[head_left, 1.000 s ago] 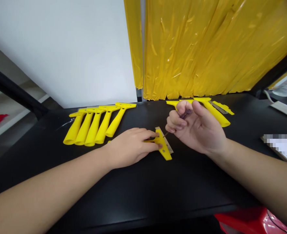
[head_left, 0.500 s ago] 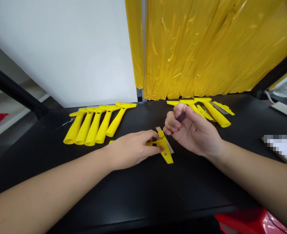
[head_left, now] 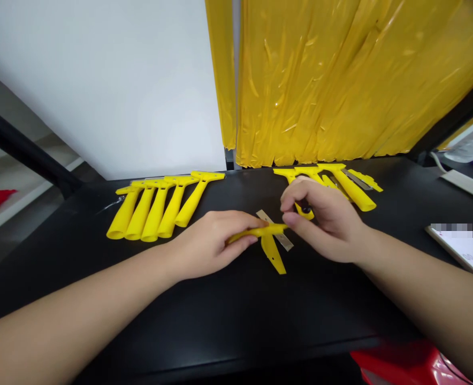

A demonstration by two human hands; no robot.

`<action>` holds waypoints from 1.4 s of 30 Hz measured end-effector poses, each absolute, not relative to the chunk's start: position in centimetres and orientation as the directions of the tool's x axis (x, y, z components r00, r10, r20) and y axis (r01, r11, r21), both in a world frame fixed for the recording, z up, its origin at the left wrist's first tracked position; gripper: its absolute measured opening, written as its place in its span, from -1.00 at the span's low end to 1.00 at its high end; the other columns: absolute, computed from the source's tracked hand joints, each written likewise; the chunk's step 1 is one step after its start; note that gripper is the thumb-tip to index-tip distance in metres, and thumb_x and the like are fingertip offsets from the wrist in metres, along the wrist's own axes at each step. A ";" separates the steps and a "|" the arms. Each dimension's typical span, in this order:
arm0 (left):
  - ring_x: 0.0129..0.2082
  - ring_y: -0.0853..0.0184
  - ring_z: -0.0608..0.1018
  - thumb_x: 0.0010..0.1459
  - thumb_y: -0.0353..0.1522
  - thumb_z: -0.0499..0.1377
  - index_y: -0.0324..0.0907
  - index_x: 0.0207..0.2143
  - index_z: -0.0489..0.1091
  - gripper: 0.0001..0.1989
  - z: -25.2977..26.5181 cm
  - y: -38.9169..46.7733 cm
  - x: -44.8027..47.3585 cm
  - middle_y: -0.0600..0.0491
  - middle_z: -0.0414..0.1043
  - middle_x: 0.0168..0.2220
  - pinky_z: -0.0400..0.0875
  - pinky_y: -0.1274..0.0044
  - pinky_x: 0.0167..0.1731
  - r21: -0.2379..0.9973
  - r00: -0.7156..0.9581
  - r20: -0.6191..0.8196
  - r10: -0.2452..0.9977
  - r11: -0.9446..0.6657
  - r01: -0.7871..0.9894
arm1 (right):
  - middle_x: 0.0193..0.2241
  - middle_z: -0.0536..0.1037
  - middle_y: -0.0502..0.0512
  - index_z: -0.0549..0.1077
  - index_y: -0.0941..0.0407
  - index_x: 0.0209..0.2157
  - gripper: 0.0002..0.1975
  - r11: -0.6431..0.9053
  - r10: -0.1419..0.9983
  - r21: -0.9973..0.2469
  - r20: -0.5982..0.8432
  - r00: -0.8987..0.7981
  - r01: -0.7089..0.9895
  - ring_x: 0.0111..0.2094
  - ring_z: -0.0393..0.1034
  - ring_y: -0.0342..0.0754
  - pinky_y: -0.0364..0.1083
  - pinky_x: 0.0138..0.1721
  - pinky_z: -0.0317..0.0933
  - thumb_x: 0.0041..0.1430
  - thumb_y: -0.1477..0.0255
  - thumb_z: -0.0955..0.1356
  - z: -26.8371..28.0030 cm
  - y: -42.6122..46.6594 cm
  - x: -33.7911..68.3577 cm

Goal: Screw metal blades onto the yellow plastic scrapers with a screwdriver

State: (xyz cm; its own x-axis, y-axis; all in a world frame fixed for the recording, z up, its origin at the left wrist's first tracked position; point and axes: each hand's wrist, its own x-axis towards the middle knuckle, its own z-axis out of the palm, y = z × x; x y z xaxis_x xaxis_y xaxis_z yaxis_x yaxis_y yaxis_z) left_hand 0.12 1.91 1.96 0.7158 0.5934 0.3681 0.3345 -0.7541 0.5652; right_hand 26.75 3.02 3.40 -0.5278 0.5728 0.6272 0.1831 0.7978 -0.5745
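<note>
Hands (head_left: 216,243) at yellow scraper (head_left: 272,252), splayed crosswise, silvery blade (head_left: 286,244), seemingly metal

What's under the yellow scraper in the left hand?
A metal blade shows beneath the yellow scraper, sticking out on both sides. The blade's middle is covered, and the left hand hides part of the scraper's handle.
</note>
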 end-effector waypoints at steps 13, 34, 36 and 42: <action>-0.23 0.35 0.73 0.35 -0.36 0.34 -0.26 0.04 0.50 -0.74 0.1 3.5 1.0 -0.08 0.67 -0.07 0.65 0.49 -0.08 0.983 0.567 -0.157 0.809 0.180 0.015 | -0.23 0.61 0.11 0.46 0.08 0.05 -0.72 0.746 0.664 -0.282 0.389 -0.638 0.604 -0.16 0.40 0.11 0.07 -0.09 0.22 0.33 0.41 0.41 2.6 3.6 26.8; -0.31 0.27 0.76 0.42 -0.47 0.22 -0.11 0.40 0.16 -0.42 0.8 3.4 1.4 0.01 0.65 -0.21 0.72 0.44 -0.16 0.905 0.375 -0.323 0.869 0.400 -0.146 | -0.33 0.59 0.06 0.50 0.07 -0.14 -0.94 0.700 0.713 -0.377 0.328 -0.619 0.606 -0.23 0.42 0.05 0.00 -0.16 0.19 0.38 0.45 0.38 2.5 4.1 26.9; -0.31 0.29 0.76 0.43 -0.47 0.21 -0.05 0.41 0.16 -0.42 1.3 3.4 1.5 0.02 0.64 -0.18 0.72 0.46 -0.16 0.891 0.337 -0.326 0.883 0.406 -0.203 | -0.30 0.60 0.07 0.50 0.07 -0.06 -0.87 0.692 0.720 -0.430 0.349 -0.600 0.580 -0.25 0.44 0.04 0.00 -0.17 0.22 0.42 0.36 0.39 2.7 4.0 26.8; -0.27 0.33 0.74 0.40 -0.48 0.23 0.09 0.42 0.13 -0.35 1.9 2.9 1.6 0.03 0.61 -0.07 0.72 0.47 -0.12 0.842 0.372 -0.300 0.879 0.427 -0.329 | -0.13 0.63 0.15 0.46 0.07 0.13 -0.62 0.775 0.628 -0.398 0.390 -0.674 0.492 -0.14 0.49 0.10 0.05 -0.07 0.29 0.34 0.30 0.46 2.5 3.8 26.8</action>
